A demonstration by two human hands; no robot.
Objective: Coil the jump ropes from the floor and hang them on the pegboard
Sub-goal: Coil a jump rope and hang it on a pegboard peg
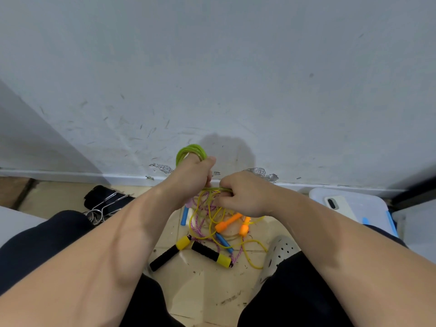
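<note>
Gripping green coil point(191, 151) in curled left hand point(194, 177); pinching its loose strand point(215, 189) with right hand point(246, 194). Hiding far part of floor tangle point(205, 224).

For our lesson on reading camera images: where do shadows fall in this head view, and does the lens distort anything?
Head view: a soft rounded shadow lies on the wall right of the coiled green rope; a darker wedge shades the wall's left edge; the wide lens swells both forearms toward the lower corners.

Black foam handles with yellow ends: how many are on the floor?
2. The left handle and the right handle lie side by side near the tangled ropes; others may be hidden.
</note>
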